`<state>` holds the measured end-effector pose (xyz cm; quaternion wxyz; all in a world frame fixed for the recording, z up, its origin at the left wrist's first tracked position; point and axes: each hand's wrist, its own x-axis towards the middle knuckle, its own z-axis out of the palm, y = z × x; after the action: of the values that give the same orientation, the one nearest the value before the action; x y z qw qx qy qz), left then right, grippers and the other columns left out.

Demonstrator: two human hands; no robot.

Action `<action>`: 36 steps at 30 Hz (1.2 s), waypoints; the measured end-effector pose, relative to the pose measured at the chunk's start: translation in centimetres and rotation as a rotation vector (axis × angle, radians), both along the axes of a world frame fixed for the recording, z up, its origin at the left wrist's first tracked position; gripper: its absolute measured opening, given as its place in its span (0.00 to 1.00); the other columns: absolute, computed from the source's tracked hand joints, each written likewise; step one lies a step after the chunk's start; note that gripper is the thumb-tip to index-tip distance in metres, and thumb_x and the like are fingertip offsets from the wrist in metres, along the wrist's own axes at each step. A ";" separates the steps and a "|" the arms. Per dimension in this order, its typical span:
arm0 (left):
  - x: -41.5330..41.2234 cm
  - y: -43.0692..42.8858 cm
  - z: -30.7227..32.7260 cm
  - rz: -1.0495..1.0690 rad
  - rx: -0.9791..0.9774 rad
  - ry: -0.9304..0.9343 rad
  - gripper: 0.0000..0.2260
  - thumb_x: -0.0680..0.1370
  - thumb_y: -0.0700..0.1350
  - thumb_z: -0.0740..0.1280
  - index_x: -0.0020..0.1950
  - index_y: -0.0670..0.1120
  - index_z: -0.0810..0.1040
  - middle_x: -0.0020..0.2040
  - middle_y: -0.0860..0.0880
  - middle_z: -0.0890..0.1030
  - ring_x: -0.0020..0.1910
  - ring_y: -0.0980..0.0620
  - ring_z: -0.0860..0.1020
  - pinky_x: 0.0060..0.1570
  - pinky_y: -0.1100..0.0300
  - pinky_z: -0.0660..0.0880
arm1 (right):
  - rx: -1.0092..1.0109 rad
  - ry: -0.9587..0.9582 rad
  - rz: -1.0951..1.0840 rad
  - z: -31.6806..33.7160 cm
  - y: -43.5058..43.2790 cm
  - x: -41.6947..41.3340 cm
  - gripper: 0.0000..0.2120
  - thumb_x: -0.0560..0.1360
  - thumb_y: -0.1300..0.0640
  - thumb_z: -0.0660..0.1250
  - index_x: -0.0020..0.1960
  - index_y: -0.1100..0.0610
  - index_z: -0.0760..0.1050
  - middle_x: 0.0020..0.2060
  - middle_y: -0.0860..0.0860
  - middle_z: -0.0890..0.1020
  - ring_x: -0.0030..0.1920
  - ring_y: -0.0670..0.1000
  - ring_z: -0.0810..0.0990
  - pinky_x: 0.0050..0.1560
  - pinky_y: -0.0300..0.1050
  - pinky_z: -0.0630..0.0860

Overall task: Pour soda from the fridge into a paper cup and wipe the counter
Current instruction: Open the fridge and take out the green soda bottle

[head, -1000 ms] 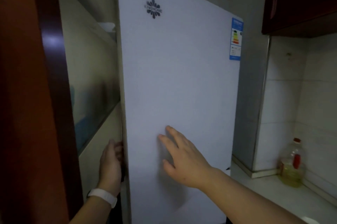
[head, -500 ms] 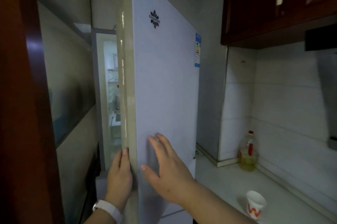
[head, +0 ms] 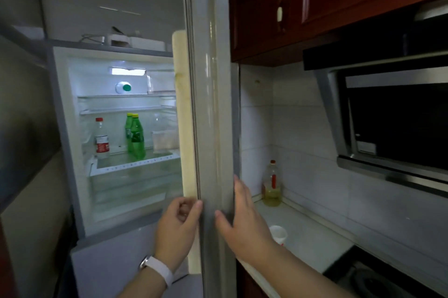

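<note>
head: left hand [head: 178, 229] grips door [head: 211, 103]; red-labelled bottle [head: 101, 139] inside.

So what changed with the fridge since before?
The fridge door swung out toward the person, from barely cracked to wide open, baring the green bottles inside. The left hand still grips its edge; the right hand still lies flat on its front. The oil bottle stayed on the counter.

left grip [head: 178, 229]: fingers curled on fridge door [head: 213, 103] edge | right grip [head: 244, 222]: flat, fingers straight
</note>
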<state>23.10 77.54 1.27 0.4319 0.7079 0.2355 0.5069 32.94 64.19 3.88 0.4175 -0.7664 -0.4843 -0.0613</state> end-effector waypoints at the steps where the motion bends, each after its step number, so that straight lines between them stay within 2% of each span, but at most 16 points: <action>1: 0.4 -0.2 -0.1 -0.001 -0.002 0.007 0.14 0.70 0.60 0.72 0.43 0.51 0.79 0.35 0.53 0.82 0.34 0.60 0.79 0.36 0.67 0.74 | 0.025 0.034 -0.029 0.0 -0.6 0.5 0.41 0.77 0.42 0.62 0.79 0.45 0.39 0.79 0.41 0.50 0.76 0.45 0.59 0.72 0.47 0.65; 5: 2.5 -0.5 0.3 0.008 0.055 0.036 0.13 0.73 0.55 0.72 0.51 0.48 0.78 0.45 0.49 0.81 0.45 0.52 0.79 0.44 0.60 0.74 | 0.075 0.148 -0.127 0.3 -2.8 2.4 0.42 0.78 0.45 0.63 0.79 0.46 0.36 0.79 0.43 0.49 0.76 0.47 0.59 0.71 0.43 0.62; 9: 5.8 -0.2 1.1 -0.054 0.088 0.151 0.23 0.74 0.53 0.73 0.67 0.51 0.71 0.59 0.50 0.75 0.55 0.53 0.75 0.54 0.53 0.73 | 0.084 0.198 -0.229 0.2 -3.8 4.4 0.44 0.78 0.43 0.61 0.76 0.42 0.29 0.79 0.43 0.43 0.74 0.51 0.64 0.68 0.49 0.69; 12: 8.8 -0.9 1.6 -0.194 0.084 0.176 0.28 0.76 0.53 0.71 0.73 0.54 0.66 0.64 0.53 0.73 0.58 0.55 0.76 0.57 0.52 0.76 | 0.098 0.170 -0.298 0.0 -4.1 5.9 0.44 0.79 0.43 0.61 0.76 0.43 0.28 0.79 0.43 0.40 0.77 0.50 0.56 0.69 0.48 0.65; 15: 11.8 -1.9 1.6 -0.287 0.132 0.175 0.27 0.76 0.55 0.70 0.72 0.57 0.64 0.60 0.56 0.77 0.52 0.56 0.80 0.51 0.52 0.80 | 0.118 0.156 -0.345 -0.3 -4.2 7.5 0.45 0.79 0.44 0.62 0.77 0.46 0.29 0.78 0.44 0.39 0.78 0.49 0.51 0.70 0.46 0.63; 18: 14.2 -2.8 1.4 -0.316 0.242 0.157 0.23 0.76 0.56 0.69 0.68 0.61 0.65 0.54 0.62 0.81 0.49 0.61 0.81 0.44 0.62 0.77 | 0.128 0.100 -0.432 -0.5 -4.2 9.4 0.45 0.78 0.41 0.62 0.77 0.46 0.30 0.77 0.43 0.40 0.78 0.50 0.52 0.71 0.49 0.66; 20: 15.6 -3.1 1.5 -0.323 0.274 0.142 0.24 0.76 0.56 0.69 0.69 0.61 0.64 0.53 0.64 0.80 0.49 0.63 0.81 0.43 0.64 0.76 | 0.116 0.067 -0.502 -0.4 -4.2 10.7 0.45 0.77 0.41 0.62 0.78 0.47 0.32 0.77 0.42 0.42 0.77 0.49 0.52 0.71 0.49 0.66; 27: 21.0 -3.5 1.2 -0.403 0.322 0.139 0.20 0.75 0.54 0.69 0.63 0.63 0.65 0.51 0.62 0.81 0.46 0.60 0.81 0.43 0.54 0.80 | 0.175 0.201 -0.557 0.0 -4.6 15.3 0.40 0.79 0.49 0.62 0.79 0.47 0.39 0.76 0.43 0.51 0.75 0.47 0.58 0.72 0.46 0.65; 32: 24.6 -3.6 1.0 -0.493 0.341 0.151 0.26 0.75 0.52 0.68 0.70 0.64 0.63 0.58 0.59 0.79 0.52 0.59 0.80 0.47 0.52 0.80 | 0.196 0.292 -0.537 0.5 -5.0 18.6 0.37 0.79 0.54 0.62 0.80 0.48 0.44 0.76 0.44 0.55 0.73 0.46 0.61 0.73 0.45 0.62; 36: 26.9 -3.4 0.8 -0.564 0.339 0.153 0.31 0.73 0.56 0.66 0.75 0.63 0.60 0.61 0.57 0.78 0.55 0.58 0.80 0.49 0.51 0.80 | 0.206 0.348 -0.507 1.0 -5.4 20.6 0.36 0.79 0.57 0.63 0.80 0.48 0.46 0.70 0.42 0.59 0.67 0.41 0.61 0.71 0.42 0.62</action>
<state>50.04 74.16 2.07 0.4121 0.8430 -0.0255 0.3447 53.53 58.80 4.86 0.5410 -0.8152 -0.1905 -0.0801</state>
